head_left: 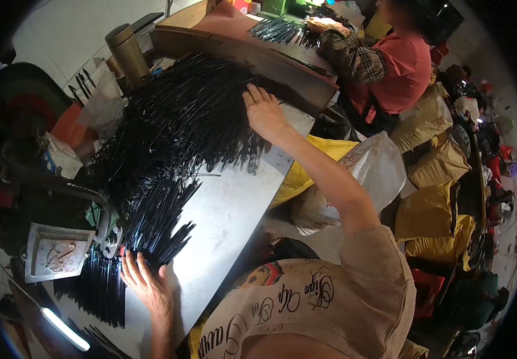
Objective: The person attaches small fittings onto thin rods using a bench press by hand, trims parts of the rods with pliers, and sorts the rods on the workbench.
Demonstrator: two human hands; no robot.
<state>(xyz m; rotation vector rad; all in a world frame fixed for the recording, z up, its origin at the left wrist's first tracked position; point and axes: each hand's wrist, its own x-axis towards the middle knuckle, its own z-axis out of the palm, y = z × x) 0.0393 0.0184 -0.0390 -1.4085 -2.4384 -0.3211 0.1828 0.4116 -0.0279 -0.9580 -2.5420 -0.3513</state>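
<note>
I see thin, glossy black strips heaped loosely in a large pile point(181, 113) across the smooth, pale tabletop point(228, 203), with a straighter bundle point(157, 212) below it. The right hand point(265, 116) lies on the pile's right edge, fingers extended and loosely together, unclenched. The left hand point(149, 290) rests by the bundle's lower end, fingers straight and slightly parted, grasping nothing I can make out. A dark machine point(112, 236) with a squarish metal tray point(58, 254) crowds it on the left; a wooden board point(252, 60) walls off the far side, and plump yellow sacks point(429, 209) stand rightward.
</note>
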